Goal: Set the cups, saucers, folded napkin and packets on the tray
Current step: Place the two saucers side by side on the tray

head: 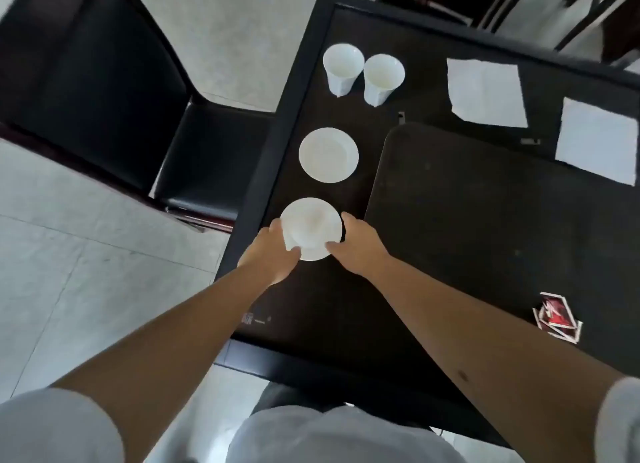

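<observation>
My left hand (273, 254) and my right hand (356, 246) grip a white saucer (311, 225) from both sides, near the table's left edge. A second white saucer (328, 155) lies just beyond it. Two white cups (343, 68) (383, 77) stand upright side by side at the far left. The dark tray (485, 220) lies to the right of the saucers and holds nothing. Two white napkins (486, 92) (595, 140) lie flat beyond the tray. Red packets (557, 320) sit in a small pile at the near right.
The dark table (311, 306) has a raised rim; its left edge runs close to the saucers. A black chair (138, 116) stands on the pale tiled floor to the left. More chair frames (519, 9) stand past the far end.
</observation>
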Demonstrator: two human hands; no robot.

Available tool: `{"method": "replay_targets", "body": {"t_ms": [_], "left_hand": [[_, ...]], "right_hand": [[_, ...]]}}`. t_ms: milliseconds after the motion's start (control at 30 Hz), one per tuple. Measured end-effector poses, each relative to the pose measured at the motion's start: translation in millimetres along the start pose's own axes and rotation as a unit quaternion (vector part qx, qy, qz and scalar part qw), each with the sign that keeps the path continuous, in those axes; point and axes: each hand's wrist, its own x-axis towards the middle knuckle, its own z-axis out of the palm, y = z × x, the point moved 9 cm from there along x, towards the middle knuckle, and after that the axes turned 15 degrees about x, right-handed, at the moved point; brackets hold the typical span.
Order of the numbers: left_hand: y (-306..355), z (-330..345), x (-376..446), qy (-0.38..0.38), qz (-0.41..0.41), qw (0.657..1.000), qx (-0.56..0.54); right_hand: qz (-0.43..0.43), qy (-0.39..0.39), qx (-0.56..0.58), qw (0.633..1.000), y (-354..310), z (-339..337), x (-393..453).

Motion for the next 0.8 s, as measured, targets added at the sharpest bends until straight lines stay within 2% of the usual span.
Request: {"method": "replay_targets", "body": {"t_ms": [167,300,567,800], "left_hand": [[-15.5,3.1,19.4,-0.009,-0.075,0.991,-0.109],[-27.8,-1.5,28.6,0.005,-0.093,0.983,-0.156],[-27.4,-0.1,26.9,0.011,-0.101,0.956,-0.274],[41.7,-9.5,28.3,0.023,-0.059,0.943,-0.328]], "right_hand": [[0.091,0.022,-0.012,0.996,7.9,0.4,21.9],[0.103,0.022,-0.013,0.994,11.7,7.3,29.0],[0.099,0.123,0.119,0.980,27.3,-13.8,22.6],[0.117,0.169,0.248,0.947,65.4,-79.3,11.9]]}}
